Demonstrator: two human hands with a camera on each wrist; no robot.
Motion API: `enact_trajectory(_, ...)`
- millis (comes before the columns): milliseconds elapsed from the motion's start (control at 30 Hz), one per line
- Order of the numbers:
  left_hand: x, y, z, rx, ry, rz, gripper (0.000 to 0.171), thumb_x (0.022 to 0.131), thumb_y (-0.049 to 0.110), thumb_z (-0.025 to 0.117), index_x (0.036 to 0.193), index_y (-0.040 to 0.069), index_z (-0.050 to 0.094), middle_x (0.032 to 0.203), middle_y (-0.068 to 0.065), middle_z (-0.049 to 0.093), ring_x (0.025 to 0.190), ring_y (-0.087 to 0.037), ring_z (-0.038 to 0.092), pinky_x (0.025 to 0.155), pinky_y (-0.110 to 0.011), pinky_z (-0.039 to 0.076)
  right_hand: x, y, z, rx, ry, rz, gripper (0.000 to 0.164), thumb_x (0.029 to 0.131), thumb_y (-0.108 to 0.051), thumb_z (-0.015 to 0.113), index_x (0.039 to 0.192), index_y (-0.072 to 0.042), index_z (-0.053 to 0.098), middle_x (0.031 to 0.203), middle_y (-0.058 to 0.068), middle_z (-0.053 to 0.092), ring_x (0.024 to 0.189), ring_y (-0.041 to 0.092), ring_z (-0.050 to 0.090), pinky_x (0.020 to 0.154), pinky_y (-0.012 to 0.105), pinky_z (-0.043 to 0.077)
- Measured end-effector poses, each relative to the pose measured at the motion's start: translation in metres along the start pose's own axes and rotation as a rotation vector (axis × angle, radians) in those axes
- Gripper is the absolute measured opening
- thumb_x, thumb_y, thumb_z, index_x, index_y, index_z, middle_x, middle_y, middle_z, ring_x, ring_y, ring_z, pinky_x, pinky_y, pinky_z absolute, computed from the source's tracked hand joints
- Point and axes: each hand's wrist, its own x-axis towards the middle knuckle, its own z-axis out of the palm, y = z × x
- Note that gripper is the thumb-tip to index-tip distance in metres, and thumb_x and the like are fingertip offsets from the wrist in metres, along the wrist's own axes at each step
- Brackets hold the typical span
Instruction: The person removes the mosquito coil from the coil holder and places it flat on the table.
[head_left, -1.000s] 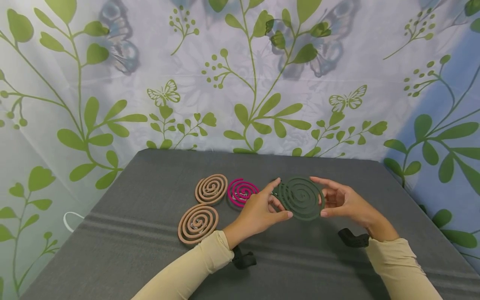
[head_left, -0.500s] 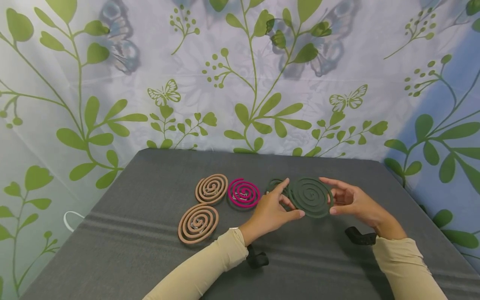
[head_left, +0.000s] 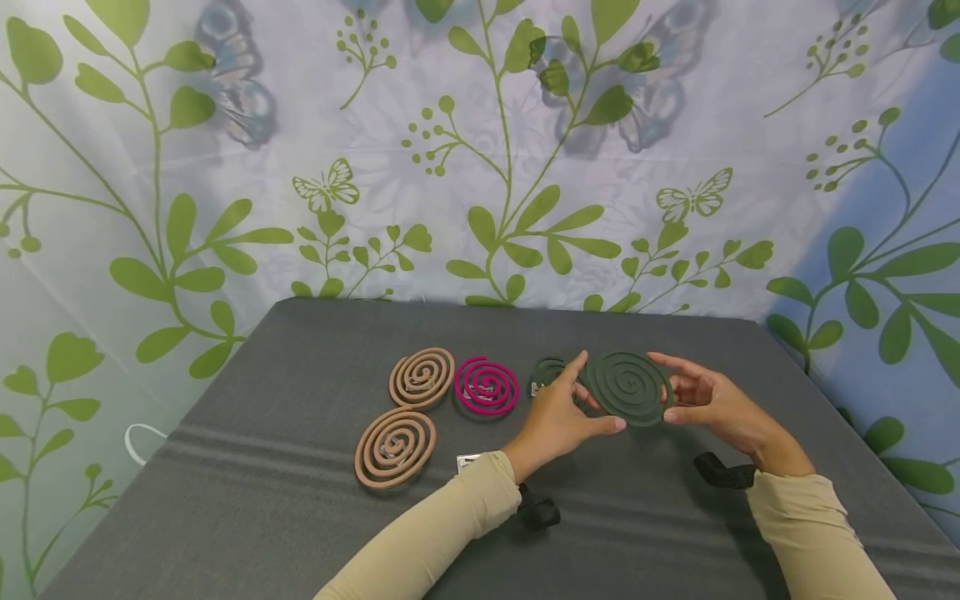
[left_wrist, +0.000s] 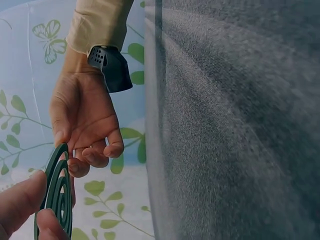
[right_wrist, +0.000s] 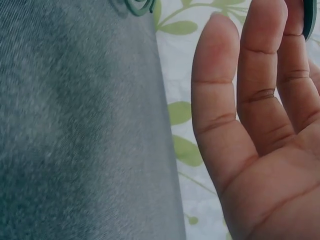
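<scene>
Both hands hold a dark green mosquito coil (head_left: 632, 385) by its edges, raised above the table. My left hand (head_left: 558, 418) grips the left edge between thumb and fingers. My right hand (head_left: 712, 408) pinches the right edge. In the left wrist view the green coil (left_wrist: 52, 170) appears edge-on, between the left fingertips and the right thumb. Another green coil (head_left: 546, 365) lies partly hidden behind my left hand. A magenta coil (head_left: 487, 385) sits left of it. Farther left are two tan coils, one (head_left: 422, 377) behind the other (head_left: 395, 447).
A grey cloth covers the table (head_left: 300, 517). Small silvery pieces show through several coils. A whitish piece (head_left: 468, 461) peeks out beside my left sleeve. A patterned curtain (head_left: 480, 208) hangs behind, and a white loop (head_left: 142, 442) is beyond the left edge.
Both hands have moved right with the held green coil. The green coil on the table, the magenta coil and the whitish piece by the sleeve have become more visible.
</scene>
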Motion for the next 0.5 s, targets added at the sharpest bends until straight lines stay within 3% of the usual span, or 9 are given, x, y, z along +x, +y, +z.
enact_trajectory(300,0.012,-0.005,0.014,0.008,0.0,-0.032,0.109,0.085,0.022,0.096,0.172,0.016,0.031,0.095,0.006,0.068,0.074,-0.003,0.057,0.07,-0.022,0.049,-0.005,0.011,-0.006,0.031,0.047,0.02,0.081,0.099,0.02,0.06,0.164,-0.027,0.046,0.106,-0.002,0.068,0.093,0.012,0.069,0.079,0.031,0.059)
enact_trajectory(500,0.017,-0.007,0.022,-0.076,-0.018,-0.068,0.108,0.089,0.015,0.093,0.174,0.02,0.026,0.094,0.005,0.066,0.062,-0.008,0.065,0.06,-0.024,0.056,-0.007,0.016,-0.01,0.059,0.063,0.043,0.081,0.099,0.02,0.06,0.163,-0.028,0.046,0.106,-0.001,0.068,0.094,0.012,0.069,0.083,0.03,0.059)
